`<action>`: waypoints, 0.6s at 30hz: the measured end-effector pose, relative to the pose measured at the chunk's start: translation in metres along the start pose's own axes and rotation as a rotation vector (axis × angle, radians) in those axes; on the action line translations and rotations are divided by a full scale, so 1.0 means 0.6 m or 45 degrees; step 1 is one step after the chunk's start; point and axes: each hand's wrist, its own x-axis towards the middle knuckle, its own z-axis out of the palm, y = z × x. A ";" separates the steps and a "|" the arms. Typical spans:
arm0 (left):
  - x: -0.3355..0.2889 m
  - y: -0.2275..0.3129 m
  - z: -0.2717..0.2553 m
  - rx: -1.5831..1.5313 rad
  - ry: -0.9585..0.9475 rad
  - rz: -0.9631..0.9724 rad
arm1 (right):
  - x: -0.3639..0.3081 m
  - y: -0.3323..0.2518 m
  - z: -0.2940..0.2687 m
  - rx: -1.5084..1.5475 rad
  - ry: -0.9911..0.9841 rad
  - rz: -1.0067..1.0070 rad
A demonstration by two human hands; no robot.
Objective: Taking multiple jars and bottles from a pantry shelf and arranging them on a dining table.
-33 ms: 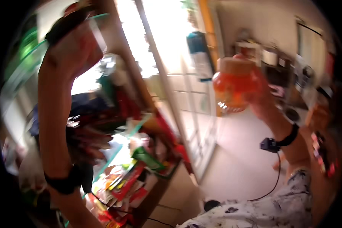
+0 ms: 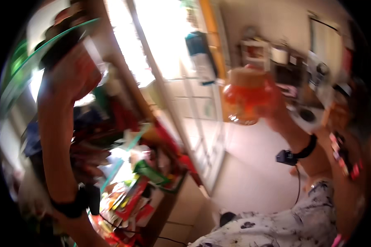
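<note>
My right hand (image 2: 270, 101) is wrapped round a clear rounded jar (image 2: 245, 96) with orange-red contents and a brownish-orange lid. It is raised over the pale floor, away from the shelves. On the left, my left hand (image 2: 76, 72) is raised with curled fingers at a dark round-topped thing (image 2: 62, 49), blurred, with a pale strip beside it. The green-edged glass shelf (image 2: 72, 28) crosses the picture at that dark top. Motion blur hides what exactly this hand grips. Both wrists wear black straps with cables.
Below my left arm, a lower glass shelf (image 2: 119, 168) and many colourful packets (image 2: 127, 197) crowd the unit. A framed glass door (image 2: 185, 99) stands in the middle. Further back are a white pot (image 2: 279, 53) and a small shelf stand (image 2: 253, 51). Bright light washes out the window.
The surroundings shift left in the picture. My left hand and the dark-topped thing sit lower against the glass shelf, whose edge shows more. My right hand still holds the jar.
</note>
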 end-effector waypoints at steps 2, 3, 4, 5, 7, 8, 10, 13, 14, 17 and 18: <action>-0.035 -0.025 0.076 -0.188 -0.100 -0.045 | -0.089 -0.021 -0.057 -0.199 0.098 0.101; -0.053 -0.039 0.110 -0.264 -0.140 -0.074 | -0.128 -0.032 -0.076 -0.209 0.139 0.128; -0.070 -0.046 0.144 -0.329 -0.185 -0.096 | -0.169 -0.038 -0.091 -0.211 0.187 0.143; -0.093 -0.059 0.177 -0.395 -0.216 -0.139 | -0.211 -0.047 -0.115 -0.306 0.234 0.183; -0.135 -0.077 0.237 -0.495 -0.262 -0.198 | -0.284 -0.058 -0.156 -0.363 0.341 0.218; -0.154 -0.088 0.267 -0.543 -0.283 -0.215 | -0.321 -0.064 -0.182 -0.404 0.396 0.262; -0.185 -0.114 0.331 -0.674 -0.347 -0.226 | -0.404 -0.085 -0.241 -0.598 0.538 0.255; -0.180 -0.182 0.453 -1.541 -0.129 -1.067 | -0.504 -0.109 -0.332 -0.630 0.698 0.279; -0.222 -0.137 0.519 -0.720 -0.208 -0.563 | -0.532 -0.121 -0.363 -0.474 0.718 0.306; -0.248 -0.137 0.631 -0.697 -0.343 -0.520 | -0.567 -0.160 -0.404 -0.630 0.986 0.311; -0.253 -0.139 0.685 -0.718 -0.394 -0.512 | -0.609 -0.154 -0.443 -0.728 1.116 0.302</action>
